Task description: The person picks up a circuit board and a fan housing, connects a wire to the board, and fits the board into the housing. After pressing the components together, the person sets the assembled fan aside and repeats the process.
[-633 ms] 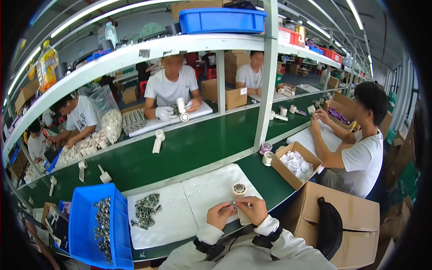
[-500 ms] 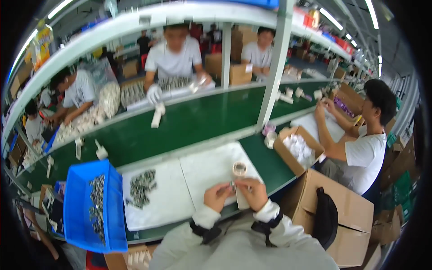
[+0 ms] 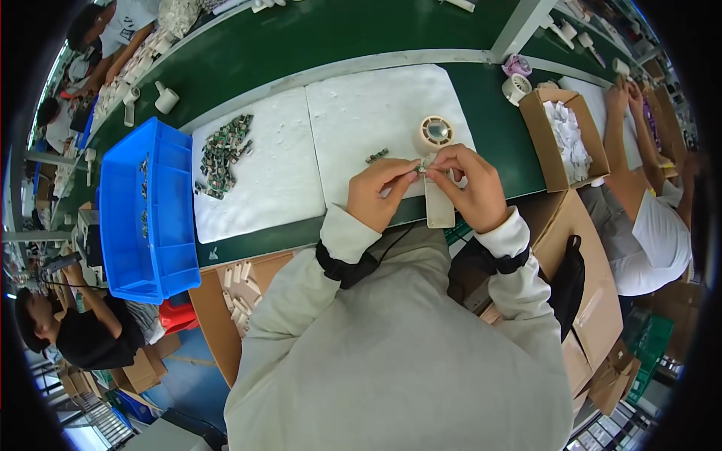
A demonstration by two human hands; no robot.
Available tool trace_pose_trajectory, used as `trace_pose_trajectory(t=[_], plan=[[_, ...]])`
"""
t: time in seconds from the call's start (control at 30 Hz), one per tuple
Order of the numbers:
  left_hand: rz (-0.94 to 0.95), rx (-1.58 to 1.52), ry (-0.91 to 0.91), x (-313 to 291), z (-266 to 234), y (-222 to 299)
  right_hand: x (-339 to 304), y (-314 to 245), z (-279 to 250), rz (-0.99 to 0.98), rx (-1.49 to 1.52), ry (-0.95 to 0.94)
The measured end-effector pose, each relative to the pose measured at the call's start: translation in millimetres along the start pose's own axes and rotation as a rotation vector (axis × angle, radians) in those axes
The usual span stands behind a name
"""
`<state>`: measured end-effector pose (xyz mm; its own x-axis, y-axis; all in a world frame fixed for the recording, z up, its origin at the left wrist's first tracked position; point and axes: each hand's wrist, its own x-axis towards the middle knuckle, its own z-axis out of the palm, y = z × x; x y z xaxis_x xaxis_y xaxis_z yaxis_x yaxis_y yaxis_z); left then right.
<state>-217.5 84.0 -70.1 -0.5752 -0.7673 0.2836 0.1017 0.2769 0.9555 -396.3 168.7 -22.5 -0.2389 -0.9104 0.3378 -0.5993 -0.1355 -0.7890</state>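
Note:
A white handheld fan (image 3: 440, 204) lies on the white foam sheet, its round head pointing away from me and its handle toward me. Over its neck, my left hand (image 3: 376, 189) and my right hand (image 3: 478, 186) meet at the fingertips. Both pinch a small green circuit board (image 3: 420, 170), mostly covered by the fingers. Close to my left fingertips, another little circuit board (image 3: 377, 155) rests on the sheet. Farther left is a loose pile of similar boards (image 3: 223, 156).
At the left stands a blue bin (image 3: 169, 255) with boards inside. A carton of white pieces (image 3: 535, 135) sits right, beside a co-worker's arms. White fan parts lie on the green conveyor (image 3: 301, 37). Below the bench edge is a carton of white parts (image 3: 214, 331).
The view has tilted down, so the bench sits higher and more of my body shows. My hands remain together at the fan, fingertips pinched.

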Motion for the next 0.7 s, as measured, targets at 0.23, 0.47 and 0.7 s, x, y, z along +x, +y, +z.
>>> trace_pose_trajectory(t=[0.23,0.47,0.7], plan=[[-0.031,-0.006,-0.085,-5,-4,9,-9,-1,5,0.054,0.073,0.035],[-0.020,-0.010,-0.001,-2,2,1,-24,-14,33,0.376,0.163,0.228],[0.108,0.229,0.089,-11,10,-2,-29,-23,56,0.495,0.252,0.357]])
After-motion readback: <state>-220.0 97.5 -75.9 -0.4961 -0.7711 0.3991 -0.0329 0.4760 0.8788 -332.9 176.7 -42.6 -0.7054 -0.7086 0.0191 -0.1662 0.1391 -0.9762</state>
